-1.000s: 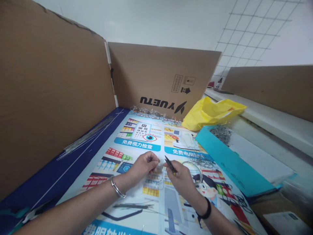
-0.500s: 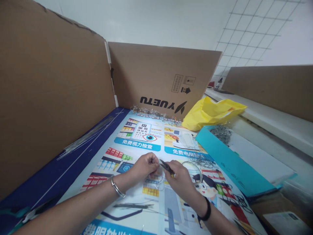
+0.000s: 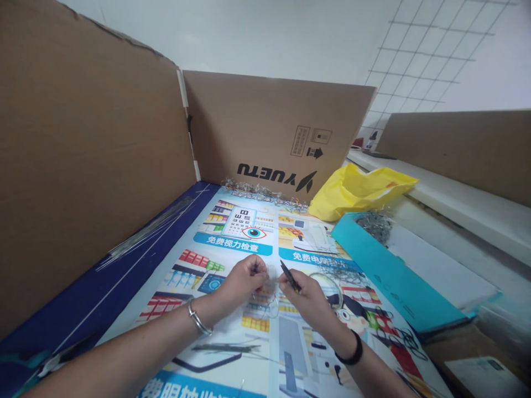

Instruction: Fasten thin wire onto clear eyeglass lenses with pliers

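My left hand is closed in a pinch over the middle of the printed poster; thin wire shows at its fingertips, too fine to make out fully. Beside it, to the right, my right hand is wrapped round dark pliers, whose tips point up and to the left. A small gap parts the two hands, and the pliers do not touch the left hand. Dark wire pieces lie just beyond the right hand. A bundle of short wires rests nearer to me.
Cardboard panels stand at the back and left. Long thin wires lie along the blue left strip. At the right are a yellow bag and a teal box with a wire heap.
My right hand has shifted slightly right, and the pliers have turned more upright, their tips now away from my left hand. My left hand has hardly moved.
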The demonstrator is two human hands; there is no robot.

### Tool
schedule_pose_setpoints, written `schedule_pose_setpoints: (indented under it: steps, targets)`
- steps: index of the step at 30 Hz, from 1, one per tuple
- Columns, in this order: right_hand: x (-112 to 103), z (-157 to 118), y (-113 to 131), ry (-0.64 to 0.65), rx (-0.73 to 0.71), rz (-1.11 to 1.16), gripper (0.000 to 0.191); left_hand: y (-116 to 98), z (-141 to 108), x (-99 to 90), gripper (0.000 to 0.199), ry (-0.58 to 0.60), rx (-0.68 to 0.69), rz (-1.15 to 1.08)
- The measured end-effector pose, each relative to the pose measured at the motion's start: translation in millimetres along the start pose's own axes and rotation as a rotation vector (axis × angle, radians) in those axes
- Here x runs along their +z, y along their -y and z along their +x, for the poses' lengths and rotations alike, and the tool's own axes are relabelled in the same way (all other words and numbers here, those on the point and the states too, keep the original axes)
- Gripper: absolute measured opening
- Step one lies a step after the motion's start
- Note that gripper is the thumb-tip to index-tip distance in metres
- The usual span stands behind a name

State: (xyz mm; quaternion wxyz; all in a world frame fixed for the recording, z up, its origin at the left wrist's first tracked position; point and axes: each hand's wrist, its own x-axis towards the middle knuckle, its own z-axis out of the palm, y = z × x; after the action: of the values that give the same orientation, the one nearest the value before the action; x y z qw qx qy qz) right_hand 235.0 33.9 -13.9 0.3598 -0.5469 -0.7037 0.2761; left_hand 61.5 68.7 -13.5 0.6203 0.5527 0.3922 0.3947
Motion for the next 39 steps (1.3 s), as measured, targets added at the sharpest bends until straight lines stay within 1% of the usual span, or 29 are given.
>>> schedule_pose_setpoints:
  steps: [2,5,11,17,19,24,26,28,31,33,35,37,39]
  targets:
    - [0,0,-2,0.005,0.026,0.027,0.013,-1,0,0.6,0.016,0.008,0.01,-0.026]
    - [-1,1,-3,0.01,0.013,-0.006,0.013,-1,-1,0.2,0.019,0.029,0.009,-0.039]
    - [-2,1,-2,0.021,-0.004,-0.051,0.013,-1,-1,-3.0,0.024,0.066,-0.026,0.032]
    - [-1,0,-3,0.01,0.023,-0.068,0.013,2,1,-4.3,0.021,0.084,-0.048,0.026]
    - [-2,0,-2,0.009,0.021,-0.081,0.014,4,2,-4.7,0.02,0.085,-0.038,0.04]
    - [-1,0,-1,0.012,-0.007,-0.109,0.014,10,5,-5.7,0.014,0.044,0.013,0.18]
    - [0,0,-1,0.02,-0.011,-0.127,0.014,13,5,-5.9,0.012,0.007,0.049,0.258]
    - [1,0,-1,0.024,-0.017,-0.146,0.014,15,4,-6.0,0.011,-0.039,0.122,0.371]
    - [1,0,-1,0.029,-0.035,-0.166,0.014,16,2,-6.9,0.021,-0.08,0.285,0.575]
    - [2,1,-1,0.032,-0.047,-0.182,0.013,16,0,-8.0,0.032,-0.072,0.38,0.667]
    - [2,1,-2,0.032,-0.05,-0.203,0.014,18,-2,-9.3,0.039,-0.043,0.447,0.716]
    - [3,1,-2,0.033,-0.048,-0.209,0.014,21,-2,-10.8,0.041,-0.016,0.492,0.748]
    - [3,1,-2,0.037,-0.046,-0.198,0.013,24,-1,-12.3,0.042,-0.002,0.506,0.764]
